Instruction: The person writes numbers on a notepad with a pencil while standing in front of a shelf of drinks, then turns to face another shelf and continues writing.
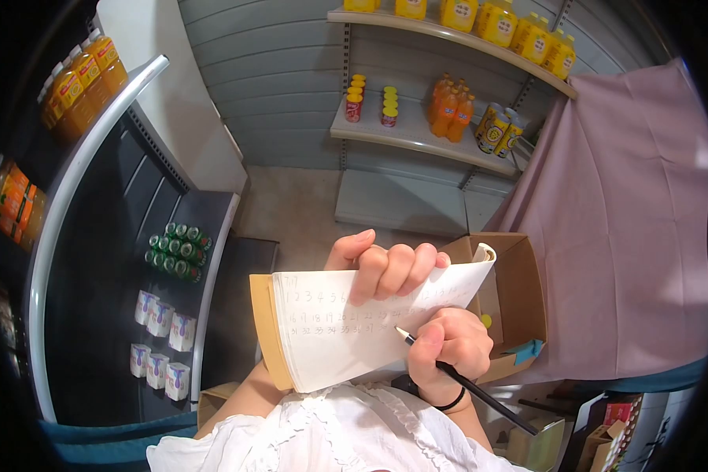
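An open notebook (pixel 330 362) with a tan cover lies tilted in front of my chest, its page bearing rows of handwritten numbers. My left hand (pixel 389 267) supports it from behind, the forearm passing underneath and the fingers curled over the far edge onto the page. A black pencil (pixel 489 400) is pinched in my right hand (pixel 454 350), which rests on the right part of the page. The pencil's sharpened tip is at the end of the lowest row of numbers. A dark band circles my right wrist.
Left shelves (pixel 46 259) carry bottled drinks, green cans (pixel 177 250) and white packs (pixel 165 322). Back shelves (pixel 417 141) hold orange bottles (pixel 451 110), cans and yellow packs. A cardboard box (pixel 519 291) stands behind my right hand, beside a pink curtain (pixel 621 236).
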### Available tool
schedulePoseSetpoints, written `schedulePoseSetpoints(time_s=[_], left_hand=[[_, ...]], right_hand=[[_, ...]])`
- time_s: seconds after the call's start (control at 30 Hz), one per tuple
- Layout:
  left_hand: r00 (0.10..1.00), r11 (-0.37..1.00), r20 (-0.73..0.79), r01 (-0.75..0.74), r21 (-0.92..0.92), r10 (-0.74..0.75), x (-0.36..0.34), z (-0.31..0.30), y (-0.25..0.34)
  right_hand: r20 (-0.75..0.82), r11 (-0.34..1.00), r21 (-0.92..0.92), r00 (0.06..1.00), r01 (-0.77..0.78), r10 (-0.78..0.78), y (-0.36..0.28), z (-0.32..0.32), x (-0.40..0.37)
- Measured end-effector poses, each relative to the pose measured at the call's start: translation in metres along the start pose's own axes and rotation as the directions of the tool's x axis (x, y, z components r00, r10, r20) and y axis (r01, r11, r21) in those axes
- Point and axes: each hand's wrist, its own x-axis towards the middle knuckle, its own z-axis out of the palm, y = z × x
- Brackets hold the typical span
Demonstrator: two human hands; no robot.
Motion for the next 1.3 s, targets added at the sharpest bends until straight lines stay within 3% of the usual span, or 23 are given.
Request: schedulePoseSetpoints(time_s=[0.23,0.3,0.73,0.8,0.9,1.07,1.2,1.3], left_hand=[[1.000,1.000,0.016,0.005,0.012,-0.006,-0.001,0.004,0.002],[0.993,0.995,-0.118,0.014,0.095,-0.002,-0.001,0.015,0.003],[0.994,0.996,-0.102,-0.020,0.091,0.029,-0.007,0.012,0.005],[1.000,1.000,0.009,-0.017,0.016,0.017,-0.008,0.005,0.006],[0.999,1.000,-0.042,-0.001,0.012,0.002,-0.009,0.007,0.008],[0.996,1.000,-0.092,-0.001,-0.002,0.001,-0.008,0.008,0.008],[0.985,0.998,-0.175,-0.019,-0.060,0.008,-0.007,0.010,0.008],[0.994,0.998,-0.096,-0.058,-0.020,0.055,-0.004,0.001,0.007]], right_hand=[[-0.014,1.000,-0.007,1.000,-0.001,0.001,-0.003,0.000,-0.001],[-0.042,1.000,0.009,0.999,-0.008,0.009,-0.002,0.001,-0.002],[-0.049,1.000,-0.008,0.999,0.005,-0.006,-0.006,0.008,-0.003],[-0.052,1.000,0.000,0.999,0.007,-0.007,-0.005,0.008,-0.004],[0.018,1.000,-0.002,1.000,0.021,-0.021,-0.003,0.005,-0.006],[-0.041,0.994,0.079,0.996,-0.076,0.080,-0.002,0.005,-0.004],[-0.075,0.999,0.017,0.997,-0.028,0.029,0.003,0.004,-0.002],[-0.120,0.999,0.035,0.992,-0.035,0.039,0.006,0.006,-0.001]])
